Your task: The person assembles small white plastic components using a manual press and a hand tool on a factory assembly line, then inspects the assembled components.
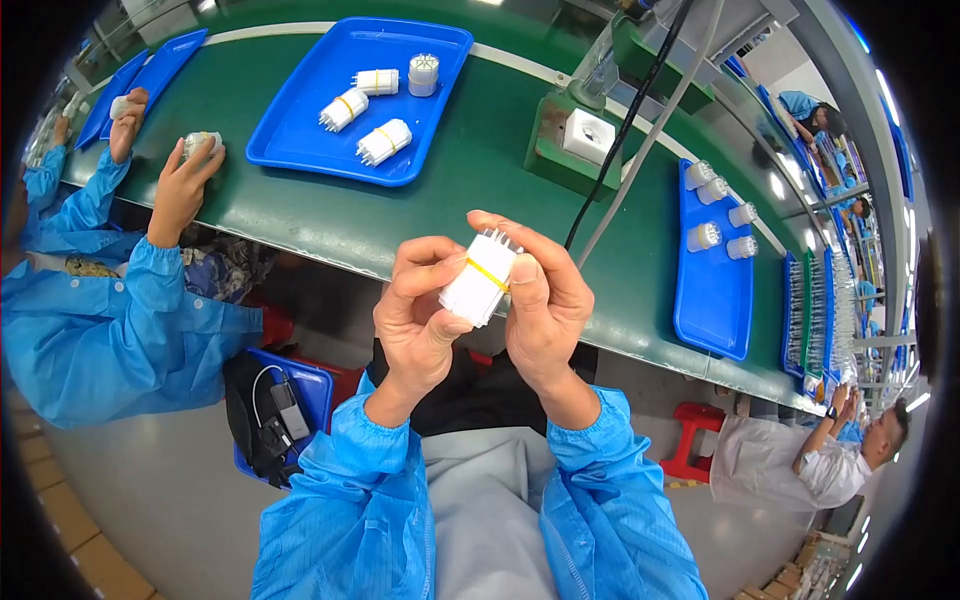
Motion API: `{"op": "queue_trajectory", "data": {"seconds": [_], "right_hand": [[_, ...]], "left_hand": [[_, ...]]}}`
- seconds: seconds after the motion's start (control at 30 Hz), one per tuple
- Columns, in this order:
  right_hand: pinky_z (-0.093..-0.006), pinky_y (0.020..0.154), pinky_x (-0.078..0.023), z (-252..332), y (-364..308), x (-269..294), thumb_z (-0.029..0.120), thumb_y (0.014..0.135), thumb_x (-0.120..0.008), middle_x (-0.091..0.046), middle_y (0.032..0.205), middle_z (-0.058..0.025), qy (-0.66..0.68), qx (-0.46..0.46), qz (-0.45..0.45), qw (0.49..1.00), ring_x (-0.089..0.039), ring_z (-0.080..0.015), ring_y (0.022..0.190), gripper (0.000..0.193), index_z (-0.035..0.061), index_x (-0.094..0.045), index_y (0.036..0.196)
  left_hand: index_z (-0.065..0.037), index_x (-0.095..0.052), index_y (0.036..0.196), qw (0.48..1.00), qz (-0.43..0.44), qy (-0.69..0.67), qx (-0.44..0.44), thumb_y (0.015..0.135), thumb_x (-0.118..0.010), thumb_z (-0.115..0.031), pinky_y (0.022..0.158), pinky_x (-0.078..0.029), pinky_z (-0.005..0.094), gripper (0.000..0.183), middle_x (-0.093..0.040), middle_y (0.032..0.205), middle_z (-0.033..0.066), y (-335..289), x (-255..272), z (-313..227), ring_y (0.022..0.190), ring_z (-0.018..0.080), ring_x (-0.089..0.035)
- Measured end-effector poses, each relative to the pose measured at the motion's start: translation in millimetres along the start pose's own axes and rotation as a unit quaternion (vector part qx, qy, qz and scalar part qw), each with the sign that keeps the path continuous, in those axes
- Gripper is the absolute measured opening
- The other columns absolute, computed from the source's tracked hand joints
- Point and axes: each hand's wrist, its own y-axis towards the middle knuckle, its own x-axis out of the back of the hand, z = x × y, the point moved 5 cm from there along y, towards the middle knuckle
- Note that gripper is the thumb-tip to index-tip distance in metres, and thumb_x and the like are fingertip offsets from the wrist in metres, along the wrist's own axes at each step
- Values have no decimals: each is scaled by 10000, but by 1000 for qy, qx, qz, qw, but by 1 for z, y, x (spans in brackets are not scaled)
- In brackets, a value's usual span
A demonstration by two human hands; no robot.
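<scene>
Centrally, two bare hands in blue sleeves hold a white bundle (474,287) bound with a yellow band (488,272), tilted, in front of the near edge of a green table (500,150). The left hand (415,300) pinches its left side between thumb and fingers; the right hand (548,305) grips its right side, index finger curling over the pronged top. Beyond, to the left, a blue tray (285,135) carries four similar pieces (384,143). Another blue tray (712,305), at right, carries five whitish pieces (704,237). At far left, a co-worker's hand (180,195) grasps a whitish piece (203,145).
</scene>
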Motion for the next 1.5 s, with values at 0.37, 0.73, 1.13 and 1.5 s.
{"op": "queue_trajectory", "data": {"seconds": [0.37,0.73,1.13,1.5], "right_hand": [[-454,1034,-469,22,-10,0,206,949,-649,-514,1391,-252,207,-157,-13,966,-542,-314,1266,622,51,-372,1484],[-488,984,-517,26,-13,22,231,878,-736,-532,1326,-290,244,-135,-50,959,-586,-362,1200,628,136,-396,1397],[-439,1055,-424,35,-18,33,106,891,-699,-488,1395,-293,41,7,-59,997,-513,-336,1286,563,-7,-461,1388],[-477,1090,-392,27,-35,33,64,893,-695,-526,1385,-202,27,13,-77,997,-510,-362,1289,523,-16,-496,1370]], "left_hand": [[-27,-606,1266,993,16,114,-17,808,-813,-264,902,-496,330,555,-544,1223,146,3,-19,-21,1088,225,-566],[33,-482,1348,996,11,80,24,868,-761,-284,904,-516,368,639,-553,1269,164,6,-42,-23,1124,239,-566],[69,-484,1297,966,25,-125,223,923,-693,-152,936,-536,361,482,-611,1211,185,-3,-43,-15,1084,243,-637],[43,-560,1301,994,42,-13,98,858,-723,0,926,-545,332,474,-552,1215,137,1,-33,-20,1083,232,-618]]}}
